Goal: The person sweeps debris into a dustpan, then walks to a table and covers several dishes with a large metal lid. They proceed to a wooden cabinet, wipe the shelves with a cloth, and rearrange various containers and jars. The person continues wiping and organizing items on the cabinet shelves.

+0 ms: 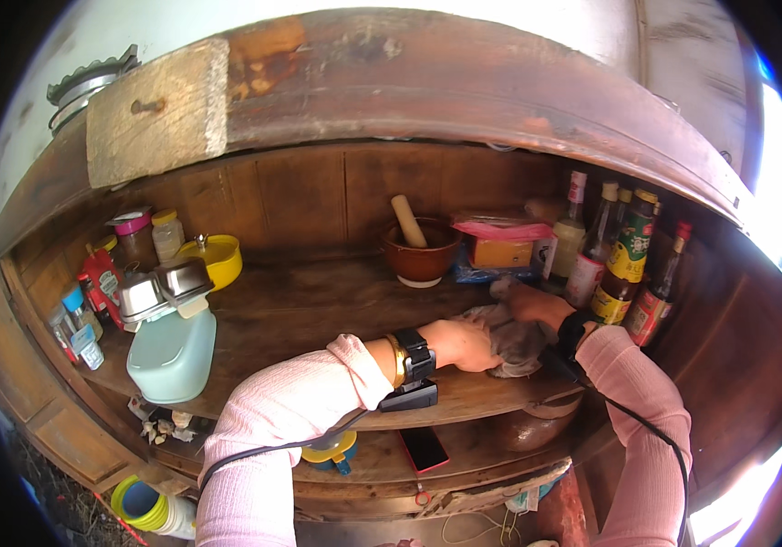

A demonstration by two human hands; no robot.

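A crumpled grey-brown cloth point(517, 342) lies bunched on the upper wooden shelf point(309, 321), right of centre. My left hand point(464, 343) holds its left side, with the fingers partly hidden in the folds. My right hand point(536, 305) grips the far side of the same cloth, and a bit of fabric shows past the fingers. Just beyond my right hand are a pink-topped package point(503, 232) and a row of glass bottles, among them a sauce bottle point(637, 236) with a green and yellow label.
A brown mortar point(421, 253) with a wooden pestle point(408, 220) stands at the back. To the left are a pale blue container point(172, 355), metal tins point(141, 297), a yellow pot point(226, 263) and jars. Below lie a phone point(423, 448), a yellow-lidded container point(330, 448) and a brown pot point(534, 427).
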